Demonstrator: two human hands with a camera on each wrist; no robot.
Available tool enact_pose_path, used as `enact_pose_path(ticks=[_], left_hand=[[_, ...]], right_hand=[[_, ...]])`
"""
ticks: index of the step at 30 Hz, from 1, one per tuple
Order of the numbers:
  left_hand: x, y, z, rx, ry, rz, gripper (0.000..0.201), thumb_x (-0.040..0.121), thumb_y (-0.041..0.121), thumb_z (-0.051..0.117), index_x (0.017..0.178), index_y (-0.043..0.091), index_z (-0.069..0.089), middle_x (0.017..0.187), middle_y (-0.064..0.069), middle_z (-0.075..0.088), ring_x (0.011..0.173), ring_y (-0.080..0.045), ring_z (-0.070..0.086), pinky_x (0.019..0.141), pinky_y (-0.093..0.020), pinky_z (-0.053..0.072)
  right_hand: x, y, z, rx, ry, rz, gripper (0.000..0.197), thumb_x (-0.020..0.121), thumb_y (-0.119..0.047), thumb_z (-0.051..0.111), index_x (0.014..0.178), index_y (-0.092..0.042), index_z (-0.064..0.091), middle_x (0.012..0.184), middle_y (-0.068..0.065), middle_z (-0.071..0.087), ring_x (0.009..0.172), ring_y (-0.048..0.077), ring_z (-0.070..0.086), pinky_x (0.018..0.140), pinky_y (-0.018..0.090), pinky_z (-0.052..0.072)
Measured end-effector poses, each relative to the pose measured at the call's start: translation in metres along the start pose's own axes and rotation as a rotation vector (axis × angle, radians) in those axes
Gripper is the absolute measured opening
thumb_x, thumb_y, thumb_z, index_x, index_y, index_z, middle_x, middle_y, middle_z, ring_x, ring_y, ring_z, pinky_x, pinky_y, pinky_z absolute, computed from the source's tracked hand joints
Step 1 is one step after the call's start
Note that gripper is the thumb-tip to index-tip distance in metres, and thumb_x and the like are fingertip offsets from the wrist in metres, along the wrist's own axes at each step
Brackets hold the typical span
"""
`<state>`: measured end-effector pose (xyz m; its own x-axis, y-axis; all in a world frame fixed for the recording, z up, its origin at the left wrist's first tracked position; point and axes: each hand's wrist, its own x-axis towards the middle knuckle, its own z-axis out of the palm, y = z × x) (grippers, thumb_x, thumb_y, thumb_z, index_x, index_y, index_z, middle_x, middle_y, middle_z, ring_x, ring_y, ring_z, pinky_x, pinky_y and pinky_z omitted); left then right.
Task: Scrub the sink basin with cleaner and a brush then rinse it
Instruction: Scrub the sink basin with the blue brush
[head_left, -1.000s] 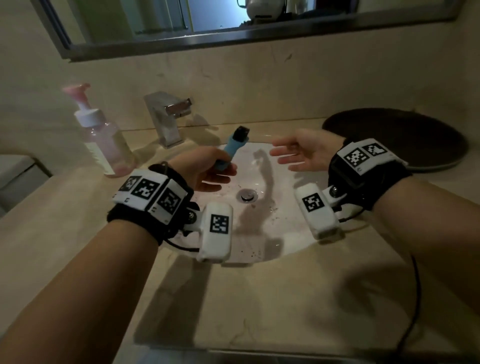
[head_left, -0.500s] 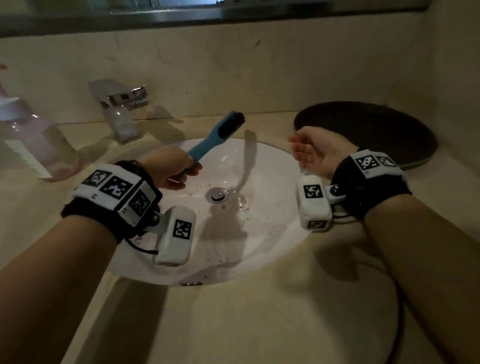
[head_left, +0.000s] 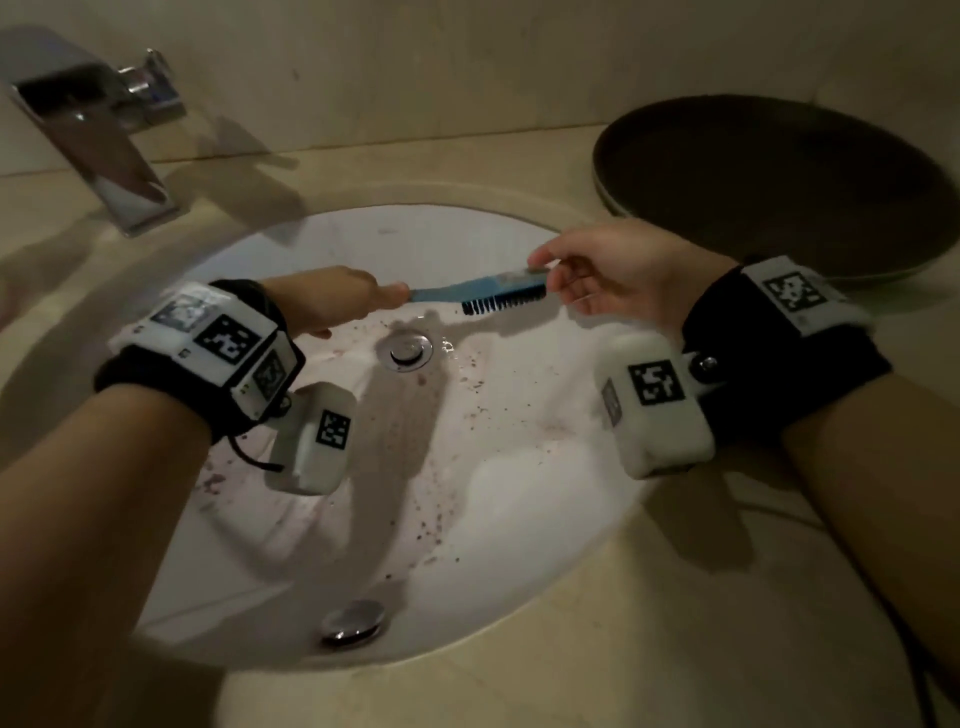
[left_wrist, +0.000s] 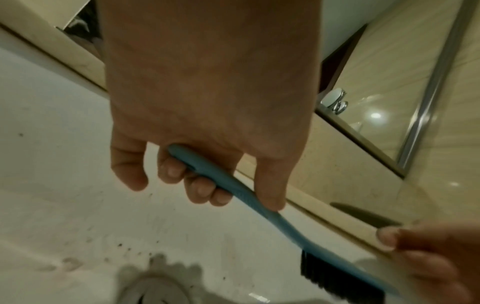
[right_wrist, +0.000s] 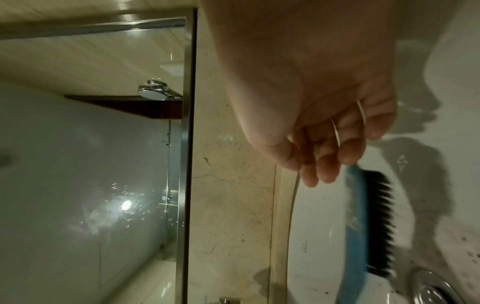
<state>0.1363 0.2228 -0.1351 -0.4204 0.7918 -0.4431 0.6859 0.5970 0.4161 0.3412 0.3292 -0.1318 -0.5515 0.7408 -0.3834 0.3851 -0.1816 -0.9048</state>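
Observation:
A blue brush (head_left: 483, 288) with black bristles pointing down hangs level over the white sink basin (head_left: 519, 493), just behind the drain (head_left: 405, 351). My left hand (head_left: 337, 301) grips its handle, fingers curled round it in the left wrist view (left_wrist: 207, 181). My right hand (head_left: 597, 275) reaches in from the right and pinches the far end of the brush head (right_wrist: 355, 216), one finger above it and the others below. Dark specks and pinkish smears dot the basin floor around the drain. The bristles do not touch the basin.
A chrome faucet (head_left: 98, 140) stands at the back left on the beige counter (head_left: 623, 649). A dark round tray (head_left: 779, 182) lies at the back right. A chrome overflow cap (head_left: 353, 621) sits on the basin's near wall. A mirror edge (right_wrist: 187, 144) shows behind.
The brush swung down from pointing up and back to lying level across the basin. My right hand, open before, closed in on the brush head. The view moved closer to the sink.

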Motion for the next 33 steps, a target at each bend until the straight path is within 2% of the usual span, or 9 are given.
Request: enact_pose_path(ticks=[3, 10, 12, 15, 20, 23, 28, 31, 33], left_hand=[[0.013, -0.01, 0.003, 0.166, -0.024, 0.056, 0.031, 0.096, 0.04, 0.046, 0.093, 0.009, 0.05, 0.091, -0.007, 0.048, 0.089, -0.022, 0.042, 0.075, -0.028, 0.028], [0.028, -0.016, 0.015, 0.239, -0.214, 0.205, 0.023, 0.086, 0.031, 0.065, 0.069, 0.022, 0.053, 0.064, 0.003, 0.05, 0.062, -0.015, 0.045, 0.058, -0.02, 0.036], [0.033, -0.014, 0.024, 0.258, -0.213, 0.181, 0.019, 0.086, 0.035, 0.064, 0.073, 0.022, 0.058, 0.062, 0.003, 0.054, 0.059, -0.013, 0.047, 0.058, -0.021, 0.038], [0.045, -0.014, 0.032, 0.33, -0.07, 0.085, 0.026, 0.095, 0.035, 0.048, 0.084, 0.015, 0.059, 0.076, -0.004, 0.057, 0.072, -0.018, 0.049, 0.069, -0.025, 0.036], [0.049, -0.017, 0.027, 0.399, -0.098, -0.028, 0.029, 0.096, 0.016, 0.044, 0.071, 0.006, 0.053, 0.061, -0.006, 0.047, 0.051, -0.016, 0.041, 0.049, -0.023, 0.033], [0.047, -0.014, 0.032, 0.416, -0.175, 0.072, 0.021, 0.1, 0.024, 0.041, 0.093, 0.008, 0.054, 0.072, -0.007, 0.047, 0.058, -0.017, 0.04, 0.055, -0.023, 0.034], [0.051, 0.0, 0.038, 0.375, -0.277, 0.153, 0.042, 0.098, 0.035, 0.042, 0.065, 0.012, 0.054, 0.06, -0.002, 0.046, 0.053, -0.015, 0.037, 0.055, -0.024, 0.034], [0.055, 0.005, 0.043, 0.426, -0.204, 0.117, 0.039, 0.098, 0.034, 0.041, 0.069, 0.01, 0.052, 0.066, -0.005, 0.048, 0.056, -0.018, 0.039, 0.057, -0.025, 0.034], [0.058, 0.004, 0.042, 0.446, -0.071, 0.051, 0.037, 0.1, 0.033, 0.038, 0.071, 0.012, 0.049, 0.078, -0.008, 0.049, 0.067, -0.022, 0.044, 0.067, -0.028, 0.038]], right_hand=[[0.003, 0.0, 0.004, -0.071, 0.066, 0.013, 0.017, 0.094, -0.021, 0.049, 0.089, -0.016, 0.064, 0.067, -0.001, 0.056, 0.059, 0.008, 0.048, 0.061, 0.02, 0.039], [0.006, 0.001, 0.003, -0.065, 0.065, 0.012, 0.017, 0.094, -0.022, 0.048, 0.087, -0.019, 0.063, 0.068, -0.003, 0.056, 0.061, 0.008, 0.049, 0.061, 0.021, 0.039], [0.006, 0.0, 0.002, -0.067, 0.059, 0.014, 0.017, 0.094, -0.022, 0.048, 0.088, -0.019, 0.063, 0.069, -0.002, 0.056, 0.062, 0.008, 0.049, 0.062, 0.021, 0.039], [0.006, 0.001, 0.002, -0.064, 0.055, 0.016, 0.018, 0.094, -0.022, 0.048, 0.087, -0.019, 0.064, 0.063, -0.004, 0.053, 0.061, 0.008, 0.048, 0.061, 0.021, 0.04], [0.0, -0.001, 0.004, -0.069, 0.063, 0.022, 0.017, 0.094, -0.022, 0.048, 0.088, -0.018, 0.063, 0.062, -0.005, 0.05, 0.062, 0.009, 0.048, 0.064, 0.021, 0.041], [-0.001, -0.001, 0.005, -0.062, 0.058, 0.022, 0.016, 0.093, -0.023, 0.049, 0.088, -0.019, 0.064, 0.058, -0.007, 0.052, 0.062, 0.007, 0.048, 0.066, 0.021, 0.04], [0.004, 0.0, 0.004, -0.052, 0.053, 0.027, 0.017, 0.092, -0.023, 0.05, 0.084, -0.02, 0.065, 0.046, -0.011, 0.053, 0.058, 0.006, 0.048, 0.064, 0.02, 0.04], [0.005, 0.0, 0.004, -0.051, 0.051, 0.03, 0.018, 0.093, -0.023, 0.049, 0.084, -0.02, 0.065, 0.046, -0.011, 0.052, 0.058, 0.006, 0.048, 0.065, 0.02, 0.039], [0.004, -0.001, 0.005, -0.056, 0.05, 0.031, 0.019, 0.093, -0.023, 0.048, 0.085, -0.02, 0.065, 0.046, -0.011, 0.052, 0.059, 0.007, 0.047, 0.066, 0.021, 0.04]])
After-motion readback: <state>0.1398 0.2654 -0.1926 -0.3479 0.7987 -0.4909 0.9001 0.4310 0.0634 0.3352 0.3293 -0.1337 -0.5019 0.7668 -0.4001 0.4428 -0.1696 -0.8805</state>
